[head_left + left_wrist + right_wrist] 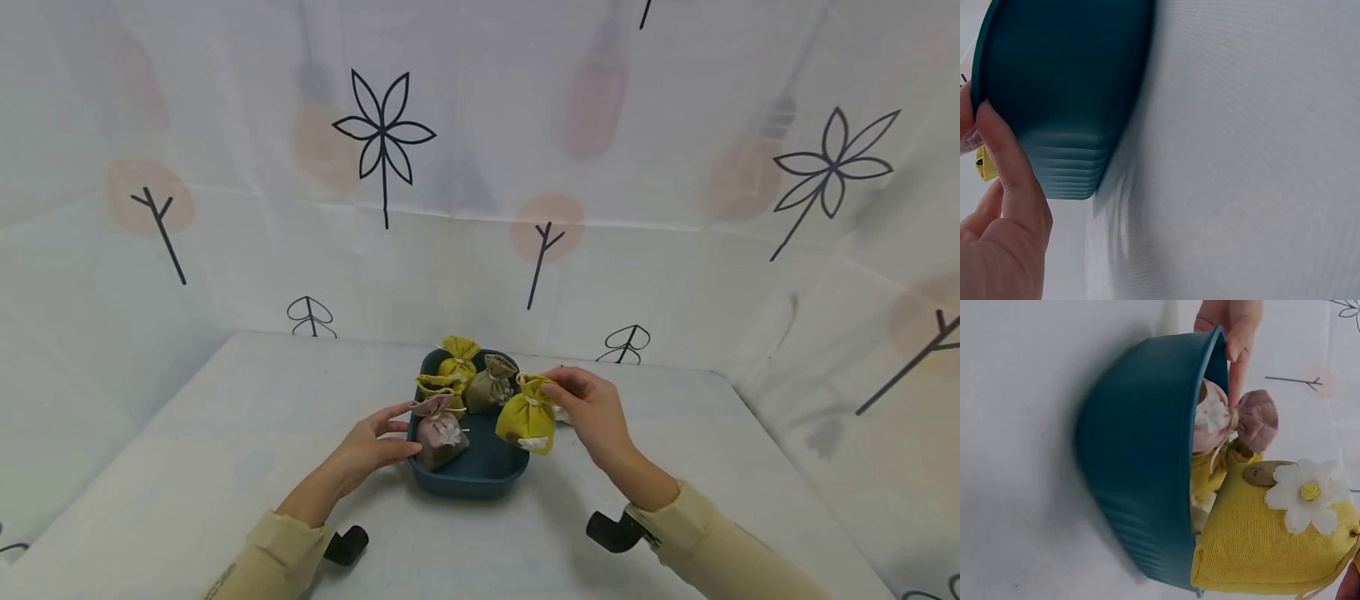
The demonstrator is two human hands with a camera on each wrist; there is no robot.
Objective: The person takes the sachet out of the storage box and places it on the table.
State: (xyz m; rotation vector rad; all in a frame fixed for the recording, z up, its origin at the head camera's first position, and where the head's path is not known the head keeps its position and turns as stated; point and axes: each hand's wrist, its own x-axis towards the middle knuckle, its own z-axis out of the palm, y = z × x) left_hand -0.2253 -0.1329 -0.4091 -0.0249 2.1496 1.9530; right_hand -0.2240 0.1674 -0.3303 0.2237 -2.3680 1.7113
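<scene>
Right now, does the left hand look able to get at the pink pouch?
Probably yes: the left hand is at the teal bin, close beside the pink pouch, which nothing visible covers; the right hand holds a yellow pouch at the opposite side.

Two hands were in play, one left [366, 448], one right [602, 412], over just one teal tub [472, 486]! And the pouches: five could be counted, three yellow pouches [528, 417], one olive pouch [483, 393], one pink pouch [441, 443]! One whitish item [562, 415] peeped out, mostly hidden, and two black wrist pieces [617, 532] completed the tally.
</scene>
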